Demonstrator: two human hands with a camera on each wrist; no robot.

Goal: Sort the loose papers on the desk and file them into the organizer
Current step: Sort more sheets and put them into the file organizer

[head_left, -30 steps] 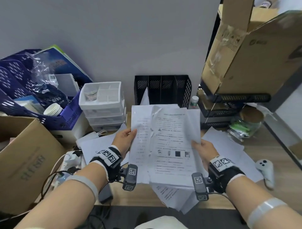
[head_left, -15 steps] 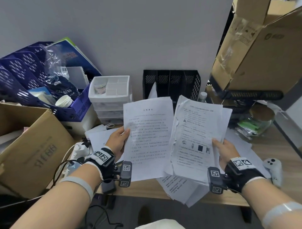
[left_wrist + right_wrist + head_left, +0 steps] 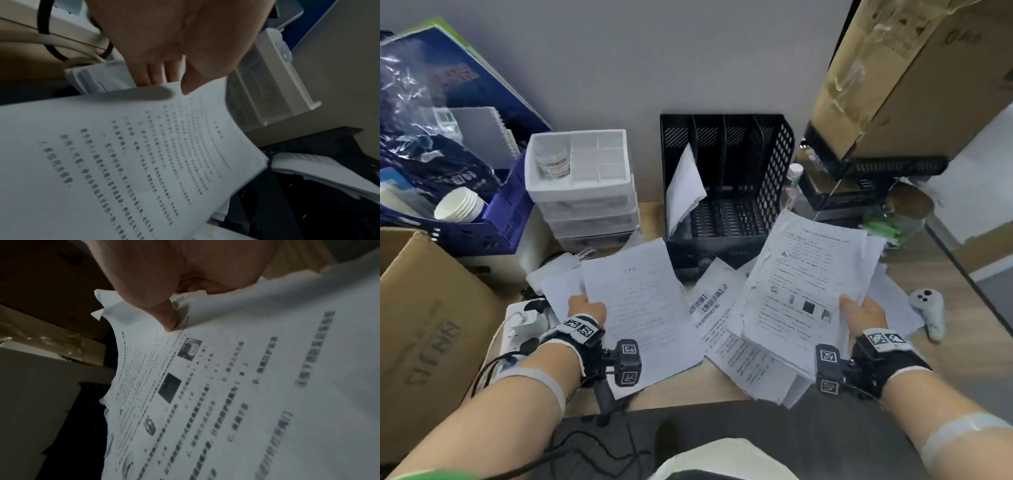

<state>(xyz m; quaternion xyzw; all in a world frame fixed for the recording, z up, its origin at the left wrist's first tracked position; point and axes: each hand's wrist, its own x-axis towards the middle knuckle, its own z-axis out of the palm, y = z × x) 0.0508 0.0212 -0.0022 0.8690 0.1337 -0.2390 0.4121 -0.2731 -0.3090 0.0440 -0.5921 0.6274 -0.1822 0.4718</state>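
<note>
My left hand (image 3: 587,308) pinches a single printed text sheet (image 3: 640,315) by its left edge, thumb on top (image 3: 191,81). My right hand (image 3: 859,317) grips a stack of printed papers (image 3: 804,291) with small pictures on the top page, thumb pressing on it (image 3: 166,318). Both are held low over the desk, apart from each other. Between them more loose papers (image 3: 722,308) lie on the desk. The black mesh organizer (image 3: 774,164) stands at the back against the wall, with one white sheet (image 3: 685,185) leaning in its left slot.
A white drawer unit (image 3: 582,185) stands left of the organizer, beside a blue basket (image 3: 493,222) with cups and bags. A cardboard box (image 3: 424,325) sits at the near left, a large one (image 3: 914,75) up right. A white controller (image 3: 928,308) and a glass jar (image 3: 897,219) lie right.
The hands have pulled apart and lowered: the left one took the text sheet off to the left, the right one kept the stack. The view tilted down, showing papers on the desk between them.
</note>
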